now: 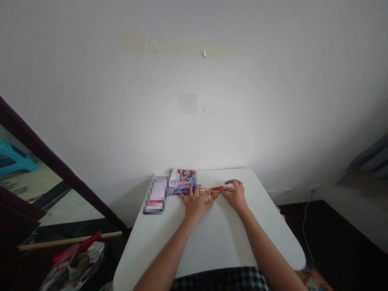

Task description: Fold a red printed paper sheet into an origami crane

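Observation:
A folded piece of red, white and yellow printed paper (pixel 216 195) lies on the white table (pixel 221 230), narrowing to a point on its right side. My left hand (pixel 196 202) rests over its left part with the fingers spread, pressing it down. At the pointed right end, my right hand (pixel 236 196) has thumb and index finger closed on the paper's tip, other fingers curled above. Just behind my left fingertips is a blue, colourful printed leaflet (pixel 182 182). My left hand hides part of the folded paper and the leaflet's near edge.
A phone-like rectangle (pixel 156 196), blurred by pixels, lies at the table's left edge. The white wall (pixel 194 133) stands right behind the table. On the floor at left are a full bag (pixel 77 262) and a wooden stick (pixel 69 241); a cable (pixel 305 226) hangs at right.

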{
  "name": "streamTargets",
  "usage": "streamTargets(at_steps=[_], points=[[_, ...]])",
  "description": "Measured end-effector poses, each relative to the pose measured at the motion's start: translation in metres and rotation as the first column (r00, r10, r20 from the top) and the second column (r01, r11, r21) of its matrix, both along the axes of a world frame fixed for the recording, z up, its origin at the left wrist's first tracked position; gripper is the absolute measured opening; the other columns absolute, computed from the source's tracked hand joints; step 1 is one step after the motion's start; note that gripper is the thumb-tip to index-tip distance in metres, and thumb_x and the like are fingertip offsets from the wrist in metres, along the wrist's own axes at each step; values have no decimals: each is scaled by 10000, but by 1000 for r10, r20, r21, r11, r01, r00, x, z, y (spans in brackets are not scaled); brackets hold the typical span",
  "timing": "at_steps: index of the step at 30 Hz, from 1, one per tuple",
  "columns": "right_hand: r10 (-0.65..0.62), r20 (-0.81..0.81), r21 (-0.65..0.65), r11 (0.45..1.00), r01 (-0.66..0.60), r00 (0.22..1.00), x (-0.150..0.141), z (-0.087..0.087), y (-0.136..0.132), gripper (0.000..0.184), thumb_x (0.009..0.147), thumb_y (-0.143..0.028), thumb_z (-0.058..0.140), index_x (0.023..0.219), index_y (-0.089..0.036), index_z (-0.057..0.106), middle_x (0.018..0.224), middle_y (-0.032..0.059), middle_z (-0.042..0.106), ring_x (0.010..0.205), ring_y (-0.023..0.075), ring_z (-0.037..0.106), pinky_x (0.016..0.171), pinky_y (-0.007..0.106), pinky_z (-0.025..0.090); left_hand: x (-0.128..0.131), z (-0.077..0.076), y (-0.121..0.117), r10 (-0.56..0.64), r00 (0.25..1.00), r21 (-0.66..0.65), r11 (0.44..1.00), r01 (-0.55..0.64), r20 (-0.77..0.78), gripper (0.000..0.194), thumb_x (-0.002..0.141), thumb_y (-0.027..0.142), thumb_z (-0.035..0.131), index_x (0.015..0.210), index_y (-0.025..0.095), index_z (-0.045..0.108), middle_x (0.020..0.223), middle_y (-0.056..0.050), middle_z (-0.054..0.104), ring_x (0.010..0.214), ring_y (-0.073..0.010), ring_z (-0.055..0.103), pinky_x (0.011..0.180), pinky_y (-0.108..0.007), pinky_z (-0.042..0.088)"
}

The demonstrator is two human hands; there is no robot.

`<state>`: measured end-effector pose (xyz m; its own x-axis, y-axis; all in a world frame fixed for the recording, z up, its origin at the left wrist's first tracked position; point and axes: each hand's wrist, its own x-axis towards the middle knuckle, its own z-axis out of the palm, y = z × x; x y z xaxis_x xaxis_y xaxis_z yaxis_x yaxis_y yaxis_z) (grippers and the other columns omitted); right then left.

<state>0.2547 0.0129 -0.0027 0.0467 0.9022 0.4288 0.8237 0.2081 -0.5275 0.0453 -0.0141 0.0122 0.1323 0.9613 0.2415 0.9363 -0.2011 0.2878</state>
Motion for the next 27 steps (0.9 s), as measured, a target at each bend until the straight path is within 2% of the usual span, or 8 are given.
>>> streamTargets(at_steps=[4,9,15,27], points=[[4,66,-85,996,1,998,-5,3,-2,131,854,-401,677,878,-352,797,1219,42,616,1261,282,414,1142,500,243,0,-1,1,5,1000,12,1000,-5,-12,431,837,615,597,1265,566,603,1523,-22,465,1446,-395,274,1074,-829,24],[-71,83,-129,988,81,994,-5,2,-1,142,863,-404,658,849,-374,796,1184,43,617,1265,297,405,1147,630,143,-1,0,1,5,1000,-1,1000,-5,-5,442,839,626,583,1276,560,597,1552,-20,429,1449,-408,268,1077,-825,12],[-144,28,-126,981,146,989,-2,1,0,160,847,-414,666,820,-332,800,1135,70,621,1241,304,413,1132,647,154,0,-1,1,9,1000,2,1000,-9,-5,434,845,636,568,1267,548,611,1553,-21,422,1447,-395,267,1081,-822,23],[-237,26,-140,961,239,971,-5,4,0,210,850,-427,626,868,-312,801,1123,96,604,1219,326,417,1121,680,106,1,1,0,13,1000,-11,1000,-13,1,450,836,636,578,1278,550,602,1544,-26,433,1443,-392,270,1095,-805,12]])
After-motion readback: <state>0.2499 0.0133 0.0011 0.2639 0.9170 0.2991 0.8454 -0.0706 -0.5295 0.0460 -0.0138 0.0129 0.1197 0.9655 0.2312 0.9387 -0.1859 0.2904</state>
